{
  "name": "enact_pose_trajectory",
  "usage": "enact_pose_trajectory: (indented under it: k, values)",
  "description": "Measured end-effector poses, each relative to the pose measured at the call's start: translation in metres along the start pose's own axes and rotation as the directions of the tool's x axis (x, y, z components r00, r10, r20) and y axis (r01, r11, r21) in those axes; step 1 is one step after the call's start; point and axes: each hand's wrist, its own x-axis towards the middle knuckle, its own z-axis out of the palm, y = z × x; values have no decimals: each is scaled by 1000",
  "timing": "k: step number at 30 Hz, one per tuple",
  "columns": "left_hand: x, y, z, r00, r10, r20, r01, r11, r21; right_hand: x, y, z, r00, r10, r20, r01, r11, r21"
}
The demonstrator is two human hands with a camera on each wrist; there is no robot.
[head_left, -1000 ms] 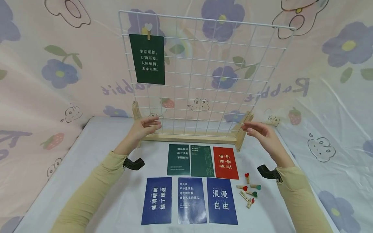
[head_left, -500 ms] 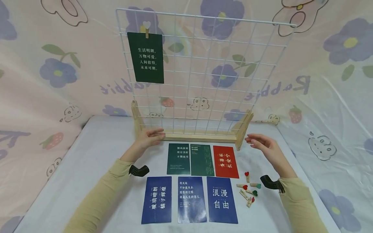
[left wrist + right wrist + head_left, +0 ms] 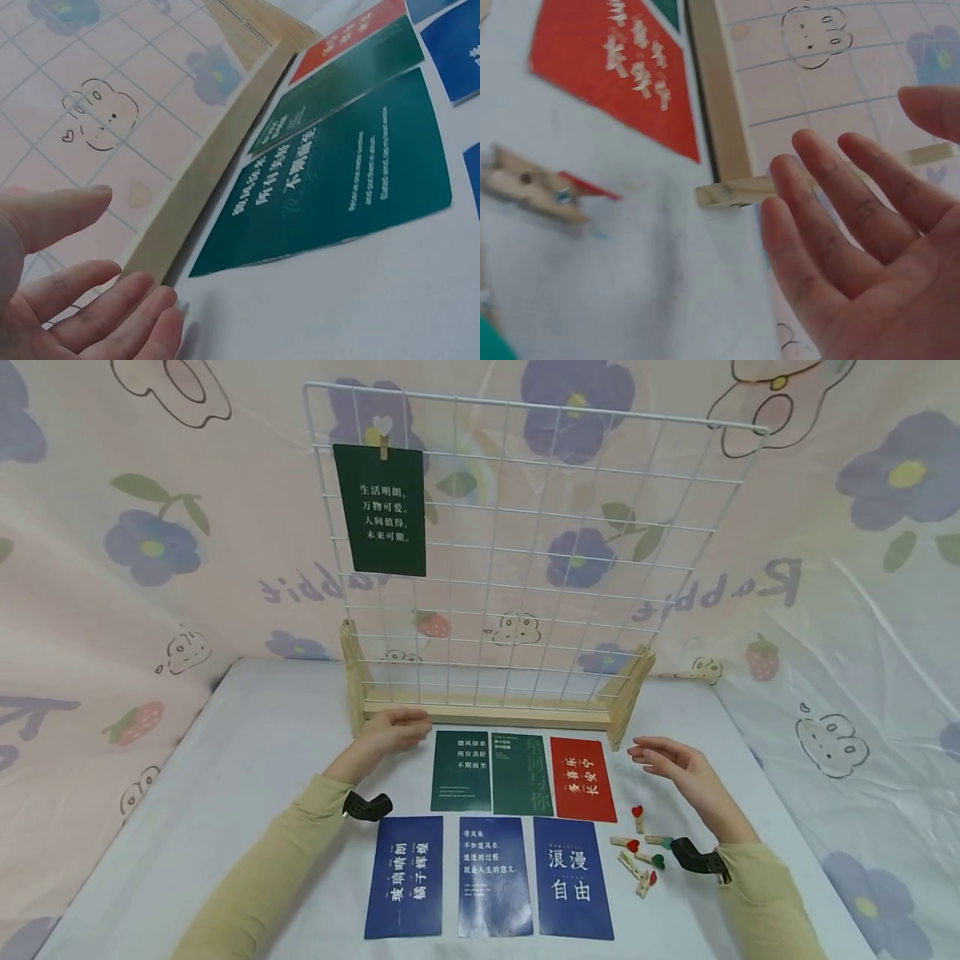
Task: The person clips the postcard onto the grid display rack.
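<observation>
Nothing is held by my left hand (image 3: 381,742), which hovers left of the upper card row with fingers extended. In the left wrist view its fingers (image 3: 124,311) are apart from the nearest green card (image 3: 337,187). My right hand (image 3: 678,768) is also empty, its fingers spread loosely right of the red card (image 3: 583,779). Two green cards (image 3: 461,793) (image 3: 517,785) lie beside the red one. Several small clothespins with heart tops, one a red-heart clothespin (image 3: 536,184), lie below my right hand.
A white wire grid (image 3: 525,543) stands upright in a wooden base (image 3: 487,716). At its upper left hangs a dark green card (image 3: 382,556) under a white-heart clothespin (image 3: 384,445). Three blue cards (image 3: 495,918) form the front row on the white tabletop (image 3: 285,710).
Both hands have come down and nearer to me from beside the stand's base, the left shifting slightly right. The cards and clothespins stay where they were.
</observation>
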Motion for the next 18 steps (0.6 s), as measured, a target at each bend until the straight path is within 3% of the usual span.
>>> enact_pose_trajectory:
  k: [8,18]
  values:
    - [7,-7,3,1000,12,18,-13,998,58,-4,14,6,999,29,22,-29,1000,5]
    - [14,-12,9,997,-36,-66,42,995,92,-4,20,9,998,33,51,-36,998,54]
